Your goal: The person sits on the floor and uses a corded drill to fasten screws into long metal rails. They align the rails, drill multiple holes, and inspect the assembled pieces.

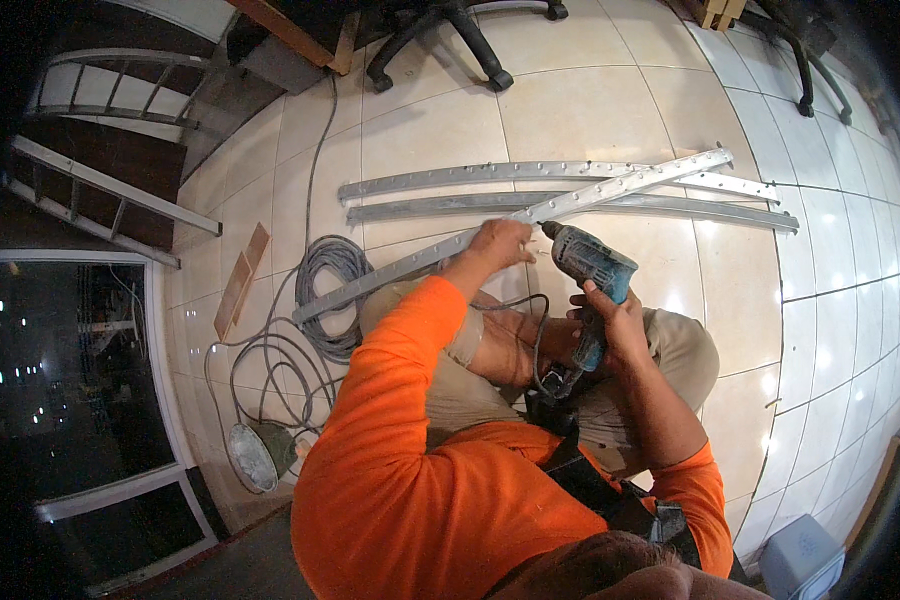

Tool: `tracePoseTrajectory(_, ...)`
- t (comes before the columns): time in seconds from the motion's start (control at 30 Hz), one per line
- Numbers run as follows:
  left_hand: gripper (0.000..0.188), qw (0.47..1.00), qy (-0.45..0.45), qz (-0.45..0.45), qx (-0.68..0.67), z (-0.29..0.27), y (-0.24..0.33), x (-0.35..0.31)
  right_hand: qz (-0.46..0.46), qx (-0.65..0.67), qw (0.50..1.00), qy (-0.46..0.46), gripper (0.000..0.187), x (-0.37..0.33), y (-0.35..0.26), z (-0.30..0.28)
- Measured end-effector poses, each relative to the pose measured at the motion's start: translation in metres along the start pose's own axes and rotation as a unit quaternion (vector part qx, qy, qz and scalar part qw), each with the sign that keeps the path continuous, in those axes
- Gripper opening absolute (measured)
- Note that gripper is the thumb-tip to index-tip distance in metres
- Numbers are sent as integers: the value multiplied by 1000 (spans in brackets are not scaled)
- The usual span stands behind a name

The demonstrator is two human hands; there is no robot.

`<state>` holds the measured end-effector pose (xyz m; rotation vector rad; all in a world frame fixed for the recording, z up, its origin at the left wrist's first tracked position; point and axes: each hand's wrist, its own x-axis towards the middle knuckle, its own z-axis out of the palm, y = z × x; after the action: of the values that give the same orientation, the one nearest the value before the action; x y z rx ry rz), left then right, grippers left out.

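Note:
My right hand (610, 318) is wrapped round the handle of a teal and black corded power drill (595, 265). The drill's nose points up and left, close to a long perforated silver metal channel (610, 190). My left hand (500, 243) is closed over that channel, just left of the drill's tip; its fingertips are partly hidden. The channel slants from lower left to upper right across two other metal channels (430, 180) on the tiles. From the drill's handle a dark cord (543, 330) loops over my crossed legs.
Coiled grey cable (320, 335) lies on the tiled floor to the left, beside a flat brown wooden piece (241, 280) and a round container (253, 458). A ladder (115, 190) is at the far left. Wheeled chair bases (440, 35) stand beyond; a bluish bin (802, 560) is lower right.

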<state>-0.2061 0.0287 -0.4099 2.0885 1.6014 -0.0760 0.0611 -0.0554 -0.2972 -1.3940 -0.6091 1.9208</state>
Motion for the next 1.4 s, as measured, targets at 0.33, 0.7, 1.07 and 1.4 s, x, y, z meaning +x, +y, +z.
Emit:
tracePoseTrajectory(0.33, 65, 992, 8, -118, -32, -10, -38, -2, -12, -29, 999, -14, 40, 0, 3, 1)
tracePoseTrajectory(0.7, 61, 994, -24, -99, -26, -18, -33, -2, -65, -56, 996, -17, 38, 3, 14, 0)
tracePoseTrajectory(1.07, 69, 991, -9, -83, -103, -11, -43, 4, -84, -104, 991, -10, 40, 5, 20, 2)
tracePoseTrajectory(1.4, 71, 985, -75, -124, -89, -15, -44, 11, -110, -127, 986, -8, 41, 1, 22, 5)
